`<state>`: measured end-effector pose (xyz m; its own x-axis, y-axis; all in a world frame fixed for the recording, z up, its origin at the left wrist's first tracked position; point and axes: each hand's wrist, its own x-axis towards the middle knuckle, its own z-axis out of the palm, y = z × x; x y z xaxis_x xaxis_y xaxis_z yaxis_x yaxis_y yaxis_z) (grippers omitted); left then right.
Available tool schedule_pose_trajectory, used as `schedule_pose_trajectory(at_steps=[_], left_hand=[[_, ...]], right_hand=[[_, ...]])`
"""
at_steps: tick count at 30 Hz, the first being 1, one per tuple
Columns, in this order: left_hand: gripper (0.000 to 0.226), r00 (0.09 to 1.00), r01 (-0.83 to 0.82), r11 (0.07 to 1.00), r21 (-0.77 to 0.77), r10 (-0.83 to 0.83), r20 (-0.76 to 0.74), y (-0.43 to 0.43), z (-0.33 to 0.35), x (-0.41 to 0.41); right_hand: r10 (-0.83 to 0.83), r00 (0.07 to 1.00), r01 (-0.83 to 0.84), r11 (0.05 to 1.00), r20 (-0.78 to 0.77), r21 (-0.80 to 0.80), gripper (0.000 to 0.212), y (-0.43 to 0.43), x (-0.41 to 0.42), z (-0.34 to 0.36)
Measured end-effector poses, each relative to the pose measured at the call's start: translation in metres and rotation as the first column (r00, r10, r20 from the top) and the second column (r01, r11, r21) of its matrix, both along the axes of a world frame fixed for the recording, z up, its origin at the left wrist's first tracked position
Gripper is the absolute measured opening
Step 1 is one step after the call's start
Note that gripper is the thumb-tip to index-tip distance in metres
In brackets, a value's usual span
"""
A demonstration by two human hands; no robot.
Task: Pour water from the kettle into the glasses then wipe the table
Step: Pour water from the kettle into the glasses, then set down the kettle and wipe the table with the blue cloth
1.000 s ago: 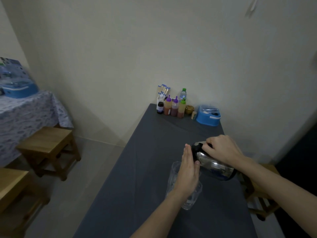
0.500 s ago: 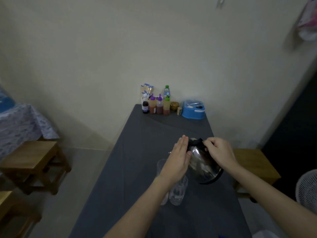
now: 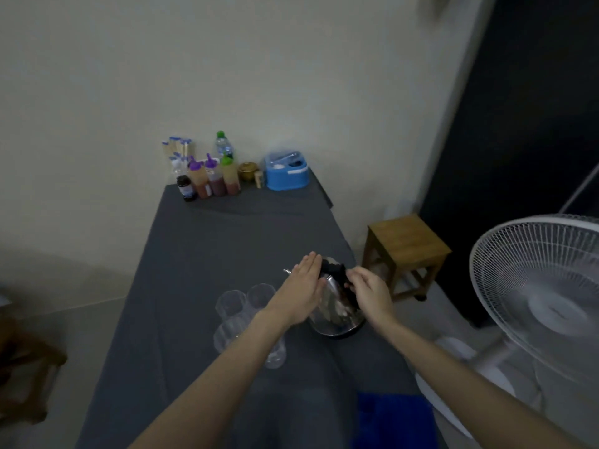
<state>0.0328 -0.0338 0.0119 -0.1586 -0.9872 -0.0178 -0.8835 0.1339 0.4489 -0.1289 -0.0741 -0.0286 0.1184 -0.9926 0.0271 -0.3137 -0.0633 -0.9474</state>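
Note:
A shiny steel kettle (image 3: 334, 314) with a black lid and handle stands on the grey-clothed table (image 3: 201, 254), close to its right edge. My right hand (image 3: 369, 294) grips the black handle from the right. My left hand (image 3: 303, 286) lies flat with straight fingers against the kettle's left side and lid. Several clear glasses (image 3: 231, 304) stand grouped just left of the kettle; my left forearm covers part of them. A blue cloth (image 3: 392, 419) lies at the near right of the table.
Sauce bottles (image 3: 207, 176), a water bottle, a small gold pot and a blue container (image 3: 287, 171) line the far end by the wall. A wooden stool (image 3: 406, 247) stands right of the table. A white standing fan (image 3: 538, 296) is at the right.
The kettle has come from tilted over the glasses to upright on the table. The view swung right and down, bringing the fan and blue cloth into sight.

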Motion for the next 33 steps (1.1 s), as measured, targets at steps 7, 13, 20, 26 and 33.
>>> schedule_pose_trajectory(at_steps=[7, 13, 20, 26, 33], left_hand=[[0.057, 0.993, 0.009, 0.992, 0.125, -0.023, 0.115, -0.025, -0.034, -0.009], [0.058, 0.982, 0.016, 0.995, 0.094, -0.033, 0.188, -0.034, -0.055, -0.021], [0.057, 0.967, 0.073, 0.997, 0.013, -0.074, 0.245, -0.026, -0.072, -0.037], [0.058, 0.909, 0.094, 0.994, -0.064, -0.06, 0.413, -0.026, -0.085, -0.056], [0.059, 0.853, 0.121, 0.991, -0.05, -0.078, 0.516, -0.027, -0.093, -0.076]], right_hand=[[0.073, 0.996, -0.077, 0.994, 0.043, 0.077, 0.031, -0.01, -0.008, -0.044], [0.073, 0.995, -0.073, 0.997, 0.064, -0.003, 0.031, -0.004, -0.013, -0.061], [0.042, 0.996, -0.043, 0.999, 0.077, 0.009, 0.029, 0.003, -0.032, -0.085], [0.028, 0.999, -0.028, 1.0, -0.031, 0.003, 0.03, 0.004, -0.049, -0.095], [-0.045, 0.927, 0.01, 0.995, -0.372, -0.096, 0.031, 0.001, -0.069, -0.107]])
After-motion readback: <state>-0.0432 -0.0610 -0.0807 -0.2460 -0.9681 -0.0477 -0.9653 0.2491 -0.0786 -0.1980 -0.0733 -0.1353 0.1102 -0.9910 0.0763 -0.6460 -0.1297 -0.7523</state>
